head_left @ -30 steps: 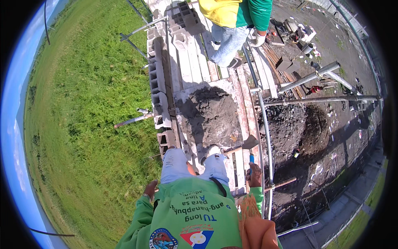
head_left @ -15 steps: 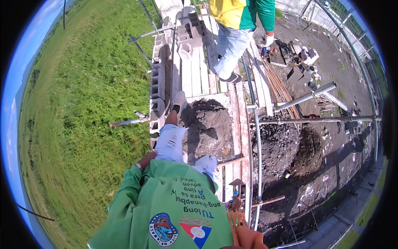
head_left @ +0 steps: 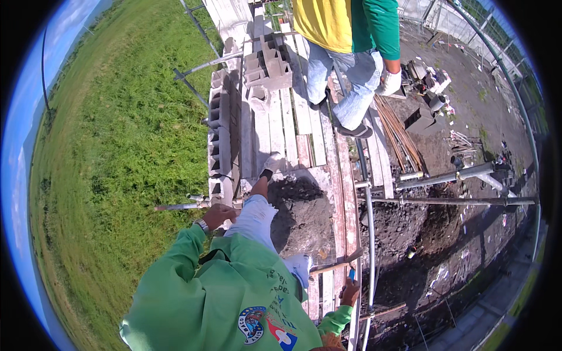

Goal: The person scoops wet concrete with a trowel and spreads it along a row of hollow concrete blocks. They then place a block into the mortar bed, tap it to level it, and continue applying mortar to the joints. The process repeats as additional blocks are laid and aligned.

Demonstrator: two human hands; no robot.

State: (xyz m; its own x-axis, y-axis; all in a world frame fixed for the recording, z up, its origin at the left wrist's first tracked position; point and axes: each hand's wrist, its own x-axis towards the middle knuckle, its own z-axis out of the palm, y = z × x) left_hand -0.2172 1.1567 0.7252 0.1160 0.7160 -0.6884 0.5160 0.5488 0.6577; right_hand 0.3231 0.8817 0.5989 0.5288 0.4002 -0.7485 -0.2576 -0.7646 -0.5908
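My right hand (head_left: 350, 291) is closed round the blue handle of a trowel (head_left: 355, 255), its blade pointing up beside the scaffold pipe. My left hand (head_left: 220, 216) hangs in front of my left hip, close to the near end of a row of grey hollow blocks (head_left: 219, 146). Its fingers are loosely bent and apart, with nothing visible in them. In front of me a heap of dark grey mortar (head_left: 304, 216) lies on a board set on the planks. My left foot (head_left: 273, 162) is planted between the block row and the mortar.
A co-worker in a yellow and green shirt (head_left: 325, 23) stands ahead on the planks (head_left: 287, 120), wearing a white glove (head_left: 389, 83). Loose hollow blocks (head_left: 269, 67) are stacked there. Scaffold pipes (head_left: 370, 245) run along the right, above lower ground. Grass (head_left: 129, 146) lies to the left.
The trowel and my right hand have come forward and up. My left hand has lifted off my side. The co-worker has stepped nearer and to the right.
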